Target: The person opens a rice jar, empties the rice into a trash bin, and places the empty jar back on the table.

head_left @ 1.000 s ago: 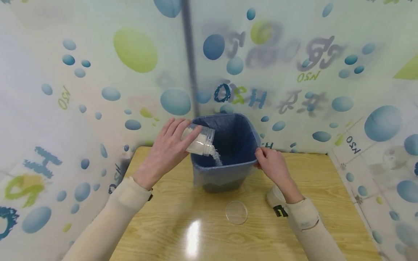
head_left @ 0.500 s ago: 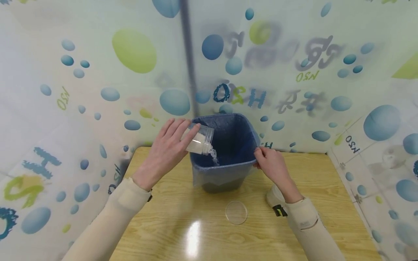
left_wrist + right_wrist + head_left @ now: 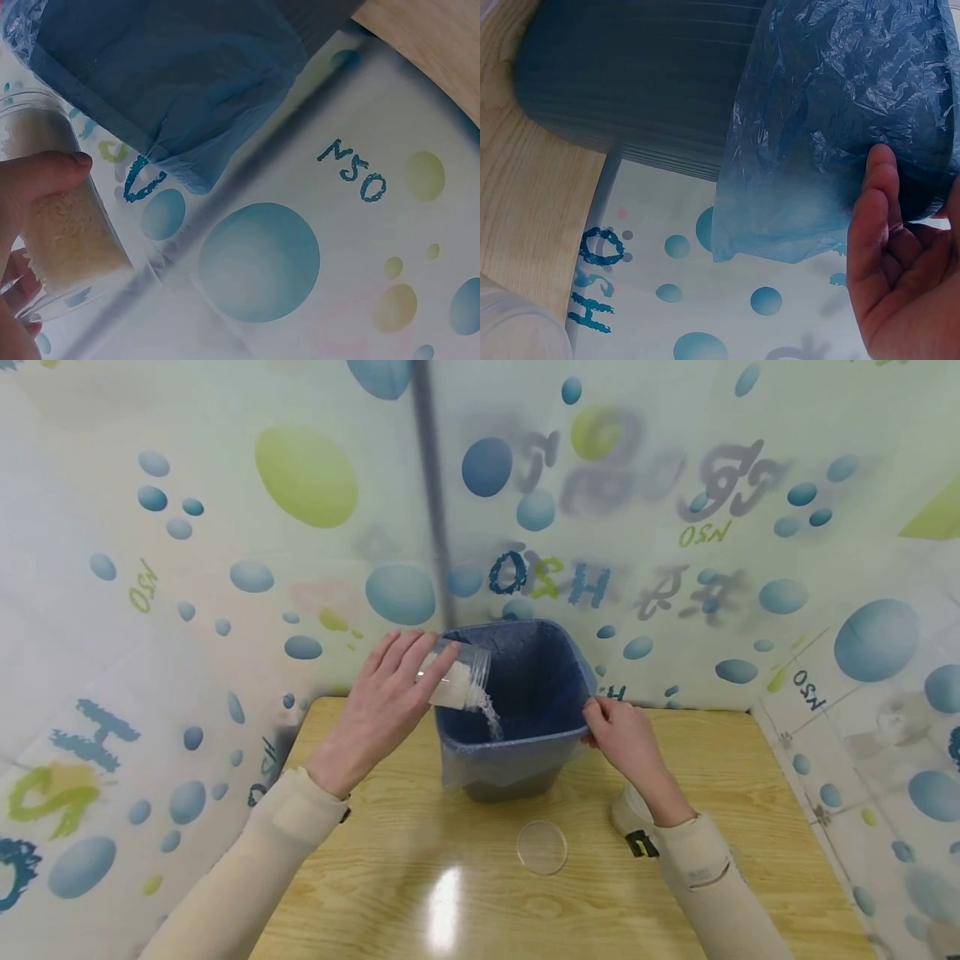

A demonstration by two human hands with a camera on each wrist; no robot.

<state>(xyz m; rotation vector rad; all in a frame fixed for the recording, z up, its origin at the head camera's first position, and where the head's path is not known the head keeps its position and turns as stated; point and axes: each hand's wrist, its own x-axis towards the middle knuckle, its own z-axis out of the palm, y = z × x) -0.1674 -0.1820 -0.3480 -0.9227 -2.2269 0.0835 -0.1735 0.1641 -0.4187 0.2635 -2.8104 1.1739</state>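
Note:
My left hand [image 3: 382, 702] grips a clear jar [image 3: 459, 675], tilted mouth-down to the right over the near left rim of a trash bin [image 3: 513, 788]. White rice [image 3: 491, 717] spills from its mouth into the bin; the grains inside the jar [image 3: 79, 232] show in the left wrist view. A blue trash bag [image 3: 795, 165] lines the bin, its edge folded down outside. At the bin's right front corner my right hand [image 3: 628, 739] pinches the lined rim between thumb and curled fingers. The bin's bottom inside is hidden.
A round clear lid [image 3: 542, 847] lies on the wooden table [image 3: 375, 877] in front of the bin. Beside my right wrist is a pale jar-like container [image 3: 630, 810], partly hidden by the arm. Bubble-patterned walls [image 3: 637, 510] enclose the table's back and sides.
Rice keeps streaming from the jar, and the amount inside looks slightly lower. Both hands and the bin stay nearly in place.

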